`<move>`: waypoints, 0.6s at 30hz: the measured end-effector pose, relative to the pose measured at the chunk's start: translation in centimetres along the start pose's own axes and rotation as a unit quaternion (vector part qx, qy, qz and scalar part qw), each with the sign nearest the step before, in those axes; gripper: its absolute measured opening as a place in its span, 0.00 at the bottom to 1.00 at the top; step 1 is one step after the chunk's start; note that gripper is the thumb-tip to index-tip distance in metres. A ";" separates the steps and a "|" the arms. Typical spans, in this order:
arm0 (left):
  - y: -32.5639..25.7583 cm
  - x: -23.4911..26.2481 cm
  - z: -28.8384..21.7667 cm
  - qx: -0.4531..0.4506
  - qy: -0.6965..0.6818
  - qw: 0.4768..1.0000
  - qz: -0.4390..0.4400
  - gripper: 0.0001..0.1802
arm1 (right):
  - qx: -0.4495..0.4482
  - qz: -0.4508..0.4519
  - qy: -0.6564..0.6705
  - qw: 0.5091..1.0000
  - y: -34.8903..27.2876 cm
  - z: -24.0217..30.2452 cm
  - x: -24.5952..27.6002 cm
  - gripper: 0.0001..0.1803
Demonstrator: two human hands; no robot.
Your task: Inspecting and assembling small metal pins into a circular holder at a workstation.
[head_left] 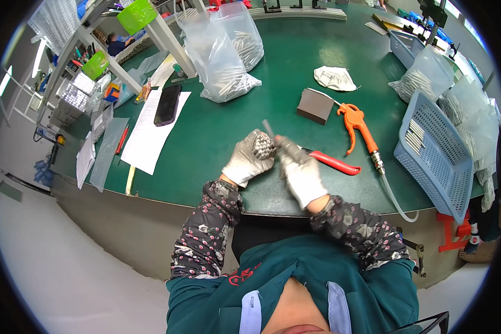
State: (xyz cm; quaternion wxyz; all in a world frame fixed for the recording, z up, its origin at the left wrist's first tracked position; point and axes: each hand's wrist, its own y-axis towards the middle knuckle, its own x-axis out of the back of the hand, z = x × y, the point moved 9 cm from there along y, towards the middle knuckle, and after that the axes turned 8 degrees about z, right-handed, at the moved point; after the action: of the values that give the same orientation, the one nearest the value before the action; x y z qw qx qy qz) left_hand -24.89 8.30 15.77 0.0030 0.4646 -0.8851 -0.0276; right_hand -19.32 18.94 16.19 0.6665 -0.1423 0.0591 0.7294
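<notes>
My left hand (246,159), in a white work glove, is closed round a bundle of thin metal rods (264,146) whose ends face up. Close beside it is my right hand (301,173), also gloved and partly smeared by motion. A single slim grey rod (268,128) sticks up at its fingertips, beside the bundle, and seems to be pinched there. Red-handled pliers (335,162) lie on the green table (222,192) just right of my right hand. Behind them are a brown block (315,106) and an orange air blow gun (357,125) with a clear hose.
A blue basket (437,161) with a few rods stands at the right edge, near bags of rods (426,75). More filled bags (220,69) stand at the back left. A phone (167,106) lies on paper sheets (145,147). A white cloth (335,78) lies farther back.
</notes>
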 end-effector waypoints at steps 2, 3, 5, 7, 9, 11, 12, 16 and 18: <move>-0.4 0.0 -0.7 0.000 0.092 0.996 -0.018 0.24 | 0.118 -0.040 -0.082 0.989 0.6 3.3 2.5 0.18; -0.6 0.2 -0.7 -0.006 0.089 0.996 -0.019 0.23 | 0.184 -0.064 -0.325 0.926 0.1 5.8 3.0 0.16; -0.7 0.2 -1.0 -0.015 0.106 0.994 -0.020 0.22 | 0.194 -0.055 -0.627 0.752 -0.3 7.8 3.1 0.14; -0.6 -0.1 -1.2 -0.022 0.118 0.993 -0.021 0.23 | 0.111 -0.037 -0.780 0.615 0.2 7.2 4.2 0.11; -0.8 0.0 -1.5 -0.042 0.150 0.987 -0.034 0.23 | 0.140 -0.054 -0.825 0.546 -0.6 8.7 3.0 0.11; -0.6 -0.3 -1.6 -0.048 0.153 0.987 -0.031 0.23 | 0.237 -0.038 -0.750 0.617 -1.8 10.1 0.4 0.13; -0.6 -0.6 -1.7 -0.052 0.157 0.986 -0.027 0.23 | 0.226 0.014 -0.654 0.721 -1.3 9.6 -0.1 0.16; 0.1 -1.2 -0.9 -0.050 0.147 0.988 -0.012 0.29 | 0.150 0.102 -0.504 0.844 1.0 6.3 -1.0 0.23; 0.1 -0.5 -1.3 -0.084 0.277 0.956 -0.044 0.30 | 0.115 0.065 -0.520 0.844 1.5 5.8 -0.7 0.21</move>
State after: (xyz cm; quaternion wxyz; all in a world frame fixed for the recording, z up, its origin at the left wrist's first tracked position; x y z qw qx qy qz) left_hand -24.61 8.71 17.13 0.2859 0.4905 -0.8227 0.0281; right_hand -21.51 19.71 21.78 0.5625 0.3396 -0.2041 0.7257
